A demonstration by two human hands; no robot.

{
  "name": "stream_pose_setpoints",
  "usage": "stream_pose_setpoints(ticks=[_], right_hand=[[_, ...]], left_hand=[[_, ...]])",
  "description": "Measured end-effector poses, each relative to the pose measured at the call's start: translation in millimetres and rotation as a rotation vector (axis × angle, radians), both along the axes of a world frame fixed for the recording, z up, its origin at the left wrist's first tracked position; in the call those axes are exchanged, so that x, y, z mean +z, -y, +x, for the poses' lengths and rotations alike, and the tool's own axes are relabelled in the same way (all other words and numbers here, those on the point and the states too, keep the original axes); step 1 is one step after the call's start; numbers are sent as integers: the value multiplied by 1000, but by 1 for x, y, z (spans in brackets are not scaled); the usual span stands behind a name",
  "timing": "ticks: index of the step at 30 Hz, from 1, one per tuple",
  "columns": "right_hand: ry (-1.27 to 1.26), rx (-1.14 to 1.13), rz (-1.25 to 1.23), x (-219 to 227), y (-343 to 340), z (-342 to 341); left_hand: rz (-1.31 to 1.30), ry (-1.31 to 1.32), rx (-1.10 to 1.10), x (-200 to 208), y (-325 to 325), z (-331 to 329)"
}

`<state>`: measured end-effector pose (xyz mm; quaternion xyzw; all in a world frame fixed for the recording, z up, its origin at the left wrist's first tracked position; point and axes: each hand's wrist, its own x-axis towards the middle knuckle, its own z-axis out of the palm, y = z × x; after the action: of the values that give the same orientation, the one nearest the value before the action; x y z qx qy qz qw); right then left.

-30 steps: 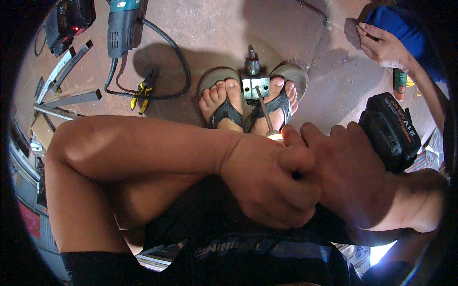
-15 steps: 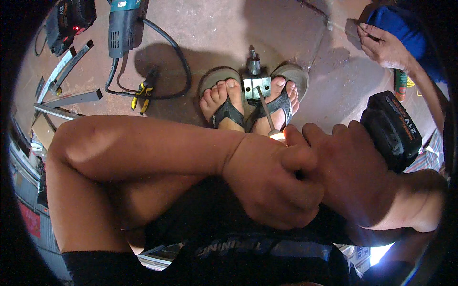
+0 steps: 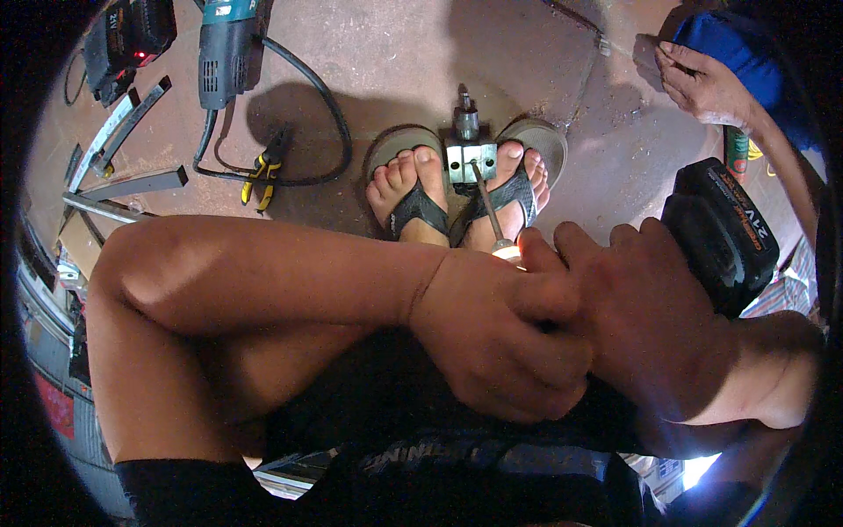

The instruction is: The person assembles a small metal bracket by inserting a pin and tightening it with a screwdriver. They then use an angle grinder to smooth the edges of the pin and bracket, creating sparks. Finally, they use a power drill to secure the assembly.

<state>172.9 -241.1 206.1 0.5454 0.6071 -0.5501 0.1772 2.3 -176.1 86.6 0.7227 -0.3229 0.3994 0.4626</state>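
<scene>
My right hand (image 3: 645, 325) grips a black cordless drill (image 3: 720, 233), whose battery sticks out to the right. My left hand (image 3: 500, 338) is wrapped over the front of the drill, fingers closed against the right hand. A long thin bit (image 3: 488, 206) runs from the hands down to a small metal block (image 3: 468, 158) on the floor. The block sits between my two feet in dark sandals (image 3: 417, 206). The drill's body is mostly hidden under my hands.
A teal corded power tool (image 3: 224, 48) with a black cable, yellow-handled pliers (image 3: 262, 171), several metal bars (image 3: 132, 180) and a black charger (image 3: 127, 39) lie on the concrete floor at the left. Another person's hand (image 3: 702, 83) and blue sleeve are at the upper right.
My hands and the drill shifted very slightly; the other person's hand moved a little. Otherwise nothing differs.
</scene>
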Motion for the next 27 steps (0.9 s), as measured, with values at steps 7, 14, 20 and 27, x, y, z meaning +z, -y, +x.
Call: stream_pose_setpoints(ticks=[7,14,20,27], right_hand=[[59,66,92,2,13,-1],[84,46,109,3,28,-7],[24,-43,151,-4,39,-6],[37,-57,180,-9,51,-9]], left_hand=[[56,-89,-7,10,0,-4],[-63,-79,24,16,17,1],[-118,-162,-85,15,16,-1],[-176,-143,-173,14,14,8]])
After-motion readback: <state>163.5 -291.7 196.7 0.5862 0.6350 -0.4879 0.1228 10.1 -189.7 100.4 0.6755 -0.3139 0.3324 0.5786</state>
